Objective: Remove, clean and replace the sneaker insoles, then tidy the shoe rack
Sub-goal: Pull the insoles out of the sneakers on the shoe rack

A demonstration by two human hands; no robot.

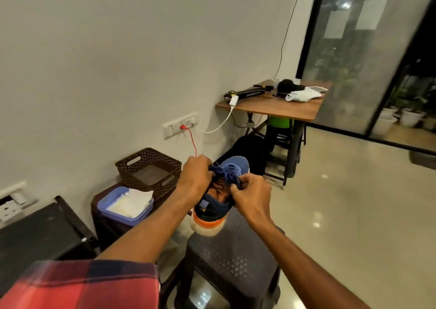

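So the blue sneaker (213, 210) sits dead centre of the frame, heel with the orange-and-white sole facing the camera and toe pointing away toward the upper right, so its long axis runs pretty much straight away from the person. It's over the far edge of a dark plastic stool (232, 264); can't tell if the heel actually rests on it or just hangs above. Both hands are on the shoe, 1 per side: the left hand (197, 175) has its fingers curled into the blue laces (227, 174) a bit further toward the toe, and the right hand (252, 197) pinches the laces lower down, right at the edge of the collar. My guess is they're loosening the lacing to get the insole out, so we're early in the job. What matters is that the shoe's opening faces up and back toward the person, in the gap between the 2 hands, with the right hand nearer to it. Left of centre there's a blue tub (111, 210) holding white cloths (132, 201), and a brown basket (148, 161) just behind that.
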